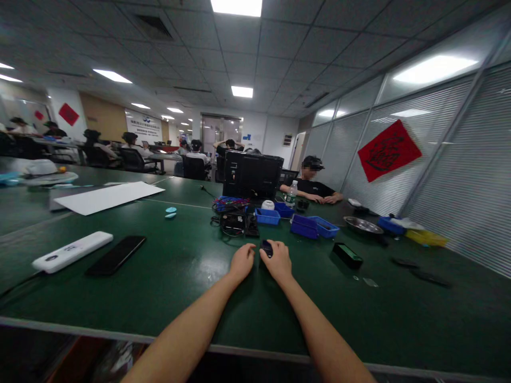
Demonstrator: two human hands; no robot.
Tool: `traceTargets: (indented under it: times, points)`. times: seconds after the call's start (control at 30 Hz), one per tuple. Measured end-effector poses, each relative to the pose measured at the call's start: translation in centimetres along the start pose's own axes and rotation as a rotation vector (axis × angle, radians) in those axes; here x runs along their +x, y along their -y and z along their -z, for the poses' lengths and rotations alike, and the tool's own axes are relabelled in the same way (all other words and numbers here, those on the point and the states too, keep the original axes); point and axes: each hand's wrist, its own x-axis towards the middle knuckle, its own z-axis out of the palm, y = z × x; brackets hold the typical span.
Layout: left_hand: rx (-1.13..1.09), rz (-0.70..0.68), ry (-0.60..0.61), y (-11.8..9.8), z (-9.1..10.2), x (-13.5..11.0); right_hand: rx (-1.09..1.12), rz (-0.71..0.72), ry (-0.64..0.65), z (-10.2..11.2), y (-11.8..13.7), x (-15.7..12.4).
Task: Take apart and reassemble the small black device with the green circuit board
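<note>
Both my arms reach out over a dark green table [167, 276]. My right hand [278, 262] is closed around a small dark object [267, 248], whose top shows between my fingers. My left hand [241, 261] rests beside it with its fingers curled; whether it touches the object I cannot tell. Just beyond my hands lies a tangle of black parts and cables [235, 222].
Blue bins [266, 215] [303, 225] [324, 226], a black computer case [252, 174], a metal bowl [362, 225] and a black box [348, 255] stand ahead. A white power bank [72, 251] and a phone [115, 255] lie left. A seated person [311, 186] works opposite.
</note>
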Motion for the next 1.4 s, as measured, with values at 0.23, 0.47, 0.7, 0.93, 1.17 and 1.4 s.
traceTargets:
  times: [0.23,0.47,0.7,0.93,1.17,1.4]
  points:
    - [-0.022,0.088,-0.046,0.8,0.2,0.5,-0.180,0.048,0.085,-1.6,0.0,-0.4]
    - [-0.005,0.097,0.008,1.1,0.2,0.4,-0.164,-0.207,0.259,0.1,-4.6,2.0]
    - [-0.006,0.113,0.008,1.1,0.2,0.5,-0.145,-0.435,0.137,0.7,-9.7,3.3]
    - [0.000,0.120,0.034,0.8,0.4,0.5,-0.134,-0.470,0.006,-0.1,-10.9,3.0]
    - [0.022,0.146,0.069,0.6,0.7,0.4,-0.153,-0.442,-0.012,-0.4,-11.1,2.7]
    - [0.033,0.131,0.084,0.9,0.6,0.4,-0.102,-0.465,0.001,-0.4,-11.6,2.8]
